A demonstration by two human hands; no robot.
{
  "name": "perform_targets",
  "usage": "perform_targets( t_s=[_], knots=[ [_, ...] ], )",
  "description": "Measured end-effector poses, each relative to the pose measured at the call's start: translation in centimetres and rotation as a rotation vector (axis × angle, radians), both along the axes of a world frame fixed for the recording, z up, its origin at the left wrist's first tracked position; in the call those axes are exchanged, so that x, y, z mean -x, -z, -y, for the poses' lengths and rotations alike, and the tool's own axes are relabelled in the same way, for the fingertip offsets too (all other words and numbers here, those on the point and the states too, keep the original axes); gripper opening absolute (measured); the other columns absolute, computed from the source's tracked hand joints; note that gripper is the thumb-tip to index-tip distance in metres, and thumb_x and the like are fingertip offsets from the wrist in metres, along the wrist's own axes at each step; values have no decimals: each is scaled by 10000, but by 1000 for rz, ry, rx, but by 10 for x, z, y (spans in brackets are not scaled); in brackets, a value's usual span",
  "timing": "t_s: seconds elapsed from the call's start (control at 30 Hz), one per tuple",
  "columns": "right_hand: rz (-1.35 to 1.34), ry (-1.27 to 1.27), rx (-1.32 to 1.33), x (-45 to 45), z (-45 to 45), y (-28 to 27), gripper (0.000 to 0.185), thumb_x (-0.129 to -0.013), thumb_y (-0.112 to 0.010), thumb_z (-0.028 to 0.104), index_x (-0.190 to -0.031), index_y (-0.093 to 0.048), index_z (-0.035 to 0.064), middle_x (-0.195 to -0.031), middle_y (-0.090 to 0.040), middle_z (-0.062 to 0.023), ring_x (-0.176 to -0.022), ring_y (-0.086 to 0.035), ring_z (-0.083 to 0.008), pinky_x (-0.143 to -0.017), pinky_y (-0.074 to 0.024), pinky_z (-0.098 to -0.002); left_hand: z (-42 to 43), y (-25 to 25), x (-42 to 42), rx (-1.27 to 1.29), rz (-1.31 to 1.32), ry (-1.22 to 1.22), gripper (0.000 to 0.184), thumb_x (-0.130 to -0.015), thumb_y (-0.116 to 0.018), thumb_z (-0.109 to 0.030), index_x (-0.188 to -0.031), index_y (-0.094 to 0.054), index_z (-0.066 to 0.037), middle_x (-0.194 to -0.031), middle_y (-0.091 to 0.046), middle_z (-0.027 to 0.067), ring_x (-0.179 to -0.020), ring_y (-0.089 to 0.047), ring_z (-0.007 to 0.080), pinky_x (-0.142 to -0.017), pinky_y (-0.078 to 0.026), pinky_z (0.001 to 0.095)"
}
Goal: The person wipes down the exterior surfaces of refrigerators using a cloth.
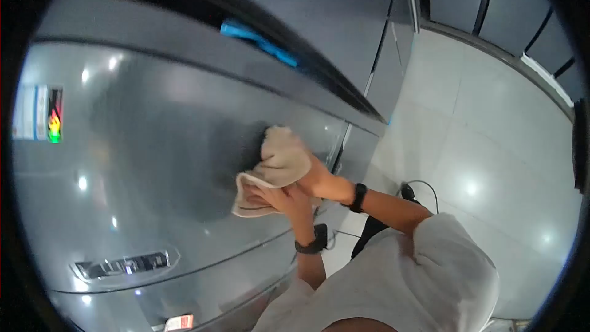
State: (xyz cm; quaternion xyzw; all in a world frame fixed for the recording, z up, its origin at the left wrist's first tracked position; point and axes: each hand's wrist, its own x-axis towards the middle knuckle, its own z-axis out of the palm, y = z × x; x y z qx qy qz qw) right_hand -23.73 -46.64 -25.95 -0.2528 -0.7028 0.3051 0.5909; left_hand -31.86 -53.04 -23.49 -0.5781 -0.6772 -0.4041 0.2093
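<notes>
At centre frame, the left hand [287,199] and right hand [321,179] seem clamped on a bunched cloth [283,158], keeping fabric between fingers and grey door [172,147].

"What finish do I see on the grey panel [166,135]?"
"Smooth, glossy, metal-looking. Against it I see creased, matt cloth [284,158]; beside it, shiny, smooth floor tiles [430,129]."

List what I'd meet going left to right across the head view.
Colorful label → dark inset panel → beige cloth → black band on the right wrist → white strip at the upper right.
</notes>
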Motion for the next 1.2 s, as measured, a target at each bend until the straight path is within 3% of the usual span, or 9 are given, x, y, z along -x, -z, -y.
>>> perform_targets(
  t_s=[0.13,0.23,0.4,0.53,0.7,0.73,0.9,1.1,1.2],
  knots=[
    [263,115,-199,-86,-39,-35,515,-832,-644,255,-1310,-587,72,-1383,-532,-145,-1386,-386,-350,-1229,-89,-570,-14,-21,-42,-32,479,391,526,-1004,-469,-241,-1381,-418,122,-1424,-442,289,-1317,-438,402,-1119,-310,483],
    [344,318,-263,-145,-74,-94,503,-794,-664,240,-1243,-623,17,-1322,-563,-103,-1331,-421,-319,-1224,-80,-577,-59,-44,-58,-216,259,531,485,-1003,-468,-192,-1376,-432,115,-1370,-492,261,-1188,-537,368,-1057,-383,462],
    [110,404,-174,-193,-158,-129,600,-824,-692,284,-1352,-542,42,-1425,-505,-140,-1444,-312,-347,-1226,-45,-566,-166,-76,-164,-405,267,639,542,-1035,-452,-255,-1424,-346,107,-1483,-343,283,-1364,-387,365,-1127,-297,481],
    [19,-19,-25,-205,-237,-60,650,-850,-674,373,-1415,-504,98,-1504,-434,-163,-1452,-318,-339,-1229,-26,-558,-232,-40,-203,-78,255,588,555,-1036,-492,-249,-1438,-345,105,-1474,-362,299,-1419,-316,402,-1144,-255,486],
    [94,144,-262,-252,-336,-70,758,-842,-651,508,-1471,-455,133,-1542,-385,-177,-1469,-292,-341,-1226,-11,-570,-287,33,-214,-221,278,588,556,-990,-540,-120,-1415,-330,171,-1476,-360,359,-1317,-470,408,-1058,-411,457],
    [195,222,-369,-263,-358,-75,793,-833,-650,534,-1484,-440,133,-1545,-377,-184,-1472,-280,-354,-1222,-11,-579,-299,7,-233,-277,301,624,555,-992,-530,-123,-1409,-327,182,-1464,-373,365,-1310,-474,411,-1053,-411,457],
    [253,122,-482,-324,-441,-172,671,-785,-666,494,-1337,-602,119,-1432,-518,-164,-1465,-290,-358,-1219,-32,-589,-335,-63,-264,-108,-319,204,537,-970,-518,-135,-1380,-366,176,-1374,-454,367,-1213,-517,444,-1030,-408,478],
    [355,134,-889,-351,-498,-126,395,-698,-674,369,-1025,-726,154,-1162,-651,-36,-1259,-514,-289,-1175,-215,-566,-389,-83,-320,-242,535,211,585,-916,-630,-190,-1364,-432,130,-1369,-473,373,-1253,-487,499,-1081,-366,508],
    [407,97,-900,-394,-532,-103,359,-688,-666,328,-1011,-718,180,-1065,-638,-12,-1156,-560,-257,-1124,-296,-554,-411,-33,-340,-101,287,-97,587,-903,-639,-207,-1358,-450,111,-1404,-448,364,-1299,-442,510,-1107,-330,529]
  ],
)
